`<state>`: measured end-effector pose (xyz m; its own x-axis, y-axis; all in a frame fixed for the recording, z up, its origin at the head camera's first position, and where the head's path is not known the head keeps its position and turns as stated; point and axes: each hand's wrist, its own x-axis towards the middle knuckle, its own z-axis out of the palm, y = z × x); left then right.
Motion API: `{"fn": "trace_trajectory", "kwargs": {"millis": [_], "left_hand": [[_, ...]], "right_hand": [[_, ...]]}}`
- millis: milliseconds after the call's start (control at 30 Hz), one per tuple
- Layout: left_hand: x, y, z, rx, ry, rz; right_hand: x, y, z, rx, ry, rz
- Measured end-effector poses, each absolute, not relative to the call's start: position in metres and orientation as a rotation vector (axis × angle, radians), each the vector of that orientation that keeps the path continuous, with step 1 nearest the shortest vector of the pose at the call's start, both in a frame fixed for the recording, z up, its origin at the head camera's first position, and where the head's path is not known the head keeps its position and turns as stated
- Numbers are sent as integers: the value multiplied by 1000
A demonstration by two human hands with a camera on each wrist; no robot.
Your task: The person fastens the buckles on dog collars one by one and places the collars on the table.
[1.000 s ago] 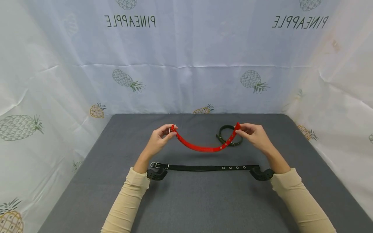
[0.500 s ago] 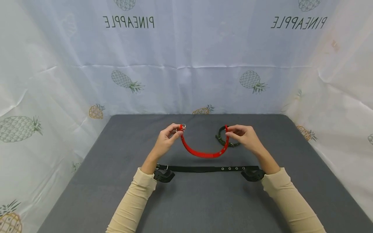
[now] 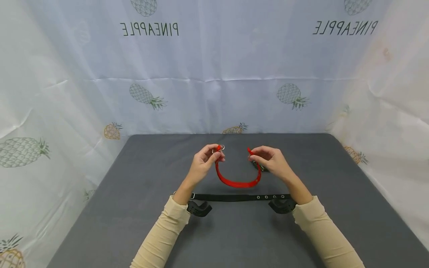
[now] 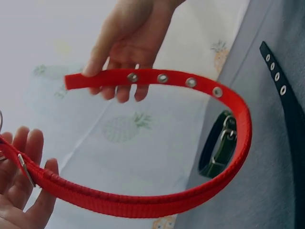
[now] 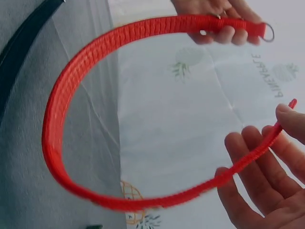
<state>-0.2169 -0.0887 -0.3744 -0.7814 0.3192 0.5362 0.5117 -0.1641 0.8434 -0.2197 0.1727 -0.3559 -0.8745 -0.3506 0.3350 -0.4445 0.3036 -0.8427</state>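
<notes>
A red collar [image 3: 238,184] hangs in a U between the two hands, above the table. My left hand [image 3: 202,163] pinches its buckle end, where a metal ring sticks out past the fingers. With thumb and fingers my right hand [image 3: 272,160] pinches the other end, the tip poking out beyond them. Metal eyelets line that end of the red collar [image 4: 176,78] in the left wrist view. The two ends are apart. A black collar [image 3: 228,197] lies stretched out on the table below, partly behind the wrists. Behind the right hand lies a dark green collar [image 3: 263,168], buckled into a loop and mostly hidden.
The grey table [image 3: 234,238] has its far edge against a white curtain [image 3: 214,104] printed with pineapples. More curtain hangs at both sides. Black wrist cameras [image 3: 199,209] sit under both wrists, over the black collar's near side.
Both hands have moved toward each other, the left to the right and the right to the left. The red collar has bent from a shallow sag into a deeper U.
</notes>
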Motion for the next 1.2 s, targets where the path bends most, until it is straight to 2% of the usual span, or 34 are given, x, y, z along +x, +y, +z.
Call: {"fn": "trace_trajectory", "kwargs": {"millis": [300, 1200], "left_hand": [[-215, -76, -381, -930, -1948, -2103], [-210, -71, -370, -885, -2082, -2023]], "right_hand": [[-219, 154, -359, 826, -2455, 1631], [-212, 126, -351, 804, -2374, 1666]]}}
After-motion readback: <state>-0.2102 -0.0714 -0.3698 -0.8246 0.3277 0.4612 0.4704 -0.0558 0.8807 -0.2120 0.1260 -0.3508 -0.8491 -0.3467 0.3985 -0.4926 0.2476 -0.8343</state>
